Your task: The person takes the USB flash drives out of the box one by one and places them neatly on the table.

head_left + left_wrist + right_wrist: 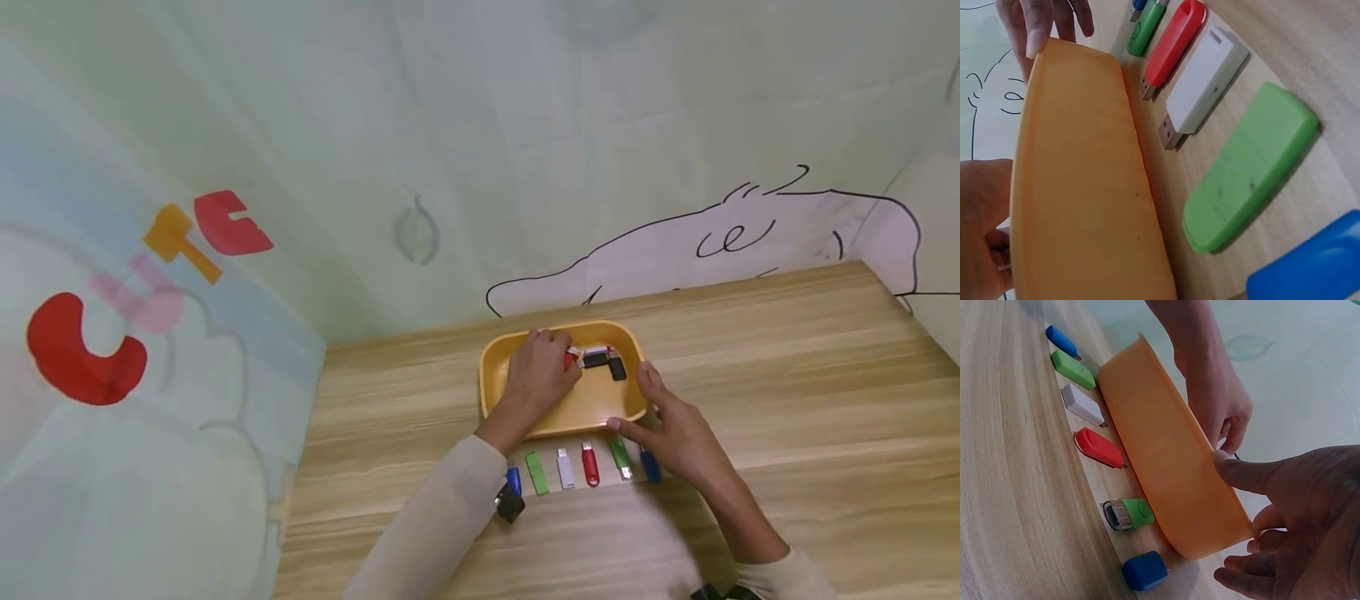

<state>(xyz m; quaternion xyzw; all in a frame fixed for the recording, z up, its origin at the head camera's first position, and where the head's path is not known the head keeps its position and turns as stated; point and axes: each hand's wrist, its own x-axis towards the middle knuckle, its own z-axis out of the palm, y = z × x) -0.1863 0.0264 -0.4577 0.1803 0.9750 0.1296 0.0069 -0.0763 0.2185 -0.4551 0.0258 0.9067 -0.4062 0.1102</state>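
A yellow plastic tray [592,408] stands on the wooden table. My left hand [540,367] reaches down into it from the near side, fingers bent beside a red USB stick [570,359]. Its fingertips are partly hidden, and I cannot tell whether they pinch anything. To the right of that hand lie black USB sticks [617,367] inside the tray. My right hand [678,437] holds the tray's near right corner, with the thumb on the front rim and fingers along the right side. In the right wrist view the thumb lies on the rim of the tray [1154,450].
In front of the tray runs a row of USB sticks: blue [513,479], green [537,473], white [566,471], red [590,467], another green [621,458] and another blue [650,466]. A printed cloth backdrop [360,167] rises behind the table [787,375] and at its left.
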